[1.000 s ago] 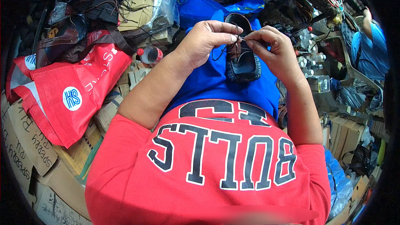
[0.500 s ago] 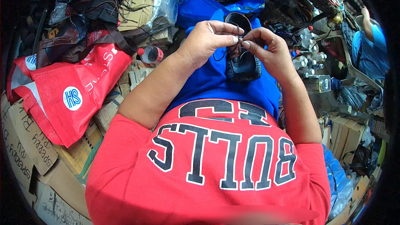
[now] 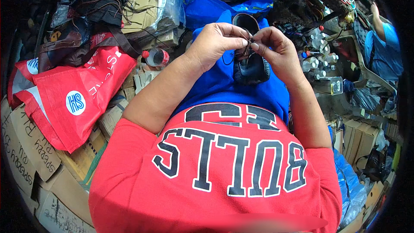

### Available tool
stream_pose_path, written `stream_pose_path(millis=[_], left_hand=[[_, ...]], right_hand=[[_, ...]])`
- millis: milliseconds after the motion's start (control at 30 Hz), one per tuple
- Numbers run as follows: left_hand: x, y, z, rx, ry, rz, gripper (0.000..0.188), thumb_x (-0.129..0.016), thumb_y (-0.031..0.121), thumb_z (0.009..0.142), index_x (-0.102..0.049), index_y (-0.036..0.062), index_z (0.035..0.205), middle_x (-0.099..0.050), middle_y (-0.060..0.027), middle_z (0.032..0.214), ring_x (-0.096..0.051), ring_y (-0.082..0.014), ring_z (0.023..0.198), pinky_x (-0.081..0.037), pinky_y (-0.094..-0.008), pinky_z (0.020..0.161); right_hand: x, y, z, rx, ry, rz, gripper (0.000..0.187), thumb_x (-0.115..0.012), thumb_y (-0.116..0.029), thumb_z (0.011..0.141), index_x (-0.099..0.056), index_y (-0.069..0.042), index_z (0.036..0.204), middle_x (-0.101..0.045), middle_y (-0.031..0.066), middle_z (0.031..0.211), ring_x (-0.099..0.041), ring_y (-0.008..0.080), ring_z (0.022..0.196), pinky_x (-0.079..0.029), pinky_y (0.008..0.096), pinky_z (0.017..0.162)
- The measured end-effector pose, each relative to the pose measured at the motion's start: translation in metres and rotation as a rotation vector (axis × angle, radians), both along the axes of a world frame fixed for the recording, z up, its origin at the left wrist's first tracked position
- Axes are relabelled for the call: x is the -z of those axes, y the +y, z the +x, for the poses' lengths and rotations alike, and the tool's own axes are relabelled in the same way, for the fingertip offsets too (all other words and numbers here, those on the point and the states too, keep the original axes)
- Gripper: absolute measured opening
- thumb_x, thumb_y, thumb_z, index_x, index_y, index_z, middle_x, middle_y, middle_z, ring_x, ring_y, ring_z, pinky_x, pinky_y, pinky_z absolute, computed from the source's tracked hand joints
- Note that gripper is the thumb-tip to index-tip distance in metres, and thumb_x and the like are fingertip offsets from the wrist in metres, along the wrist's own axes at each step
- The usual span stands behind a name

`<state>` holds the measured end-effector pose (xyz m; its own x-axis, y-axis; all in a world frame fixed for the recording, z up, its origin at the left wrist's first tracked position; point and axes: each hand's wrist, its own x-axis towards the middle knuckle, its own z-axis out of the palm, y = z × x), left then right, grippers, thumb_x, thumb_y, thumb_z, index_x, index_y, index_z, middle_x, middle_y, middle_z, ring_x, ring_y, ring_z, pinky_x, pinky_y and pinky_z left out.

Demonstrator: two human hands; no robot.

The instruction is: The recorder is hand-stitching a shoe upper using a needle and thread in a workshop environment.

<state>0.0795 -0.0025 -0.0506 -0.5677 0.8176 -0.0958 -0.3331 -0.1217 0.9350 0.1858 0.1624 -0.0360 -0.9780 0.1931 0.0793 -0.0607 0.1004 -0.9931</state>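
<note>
A dark leather shoe (image 3: 251,70) rests on the blue cloth over my lap, its toe toward me and its opening away. Above its throat, my left hand (image 3: 223,41) pinches a thin dark shoelace (image 3: 246,39) between thumb and fingers. My right hand (image 3: 272,47) pinches the same lace close by, the two sets of fingertips almost meeting. A dark loop of lace hangs below the left fingers. The hands cover part of the shoe's middle and sides.
On the left lie a red bag (image 3: 82,90), a capped plastic bottle (image 3: 155,57) and flattened cardboard (image 3: 34,146). A blue bag (image 3: 254,0) lies ahead. Several small bottles (image 3: 317,60) stand to the right. Another person in a blue shirt (image 3: 385,56) is at the far right.
Both hands keep their pinch on the lace, with the fingertips shifting only slightly. The shoe stays in place. At the far right, the other person's raised arm has moved a little.
</note>
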Motion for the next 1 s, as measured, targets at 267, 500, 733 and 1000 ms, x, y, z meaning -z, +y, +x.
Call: stream_pose_path(millis=[267, 500, 733, 1000], left_hand=[[-0.008, 0.004, 0.004, -0.018, 0.056, -0.063, 0.027, -0.068, 0.004, 0.078, -0.060, -0.0013, 0.103, -0.067, -0.0084, 0.089, -0.063, -0.0121, 0.082, -0.049, -0.0245, 0.078], [-0.020, 0.006, 0.007, -0.079, 0.201, -0.114, 0.045, -0.070, 0.003, 0.076, -0.047, 0.0022, 0.115, -0.065, -0.0066, 0.083, -0.060, -0.0086, 0.077, -0.048, -0.0224, 0.072], [-0.025, 0.011, 0.012, -0.030, 0.195, -0.068, 0.033, -0.067, 0.002, 0.078, -0.055, 0.0022, 0.109, -0.064, -0.0034, 0.081, -0.058, -0.0066, 0.077, -0.047, -0.0217, 0.069], [-0.035, 0.021, 0.007, -0.032, 0.336, -0.091, 0.024, -0.057, -0.001, 0.082, -0.067, 0.0003, 0.104, -0.067, -0.0064, 0.098, -0.059, -0.0096, 0.091, -0.048, -0.0256, 0.083]], right_hand=[[-0.015, 0.001, -0.001, 0.060, 0.160, 0.414, 0.018, -0.073, -0.008, 0.076, -0.066, -0.005, 0.092, -0.061, 0.0035, 0.083, -0.058, 0.0106, 0.075, -0.047, 0.0238, 0.067], [-0.028, -0.005, -0.003, 0.005, 0.108, 0.485, 0.017, -0.073, -0.011, 0.076, -0.070, -0.005, 0.091, -0.061, 0.0056, 0.083, -0.059, 0.0137, 0.075, -0.047, 0.0267, 0.066], [-0.026, 0.000, -0.003, -0.003, 0.153, 0.434, 0.010, -0.070, -0.008, 0.079, -0.068, -0.003, 0.087, -0.060, 0.0060, 0.085, -0.058, 0.0146, 0.077, -0.047, 0.0272, 0.069], [-0.043, 0.009, -0.005, 0.230, 0.653, 0.298, 0.007, -0.058, -0.006, 0.089, -0.056, -0.003, 0.096, -0.054, 0.0042, 0.093, -0.052, 0.0128, 0.084, -0.042, 0.0234, 0.074]])
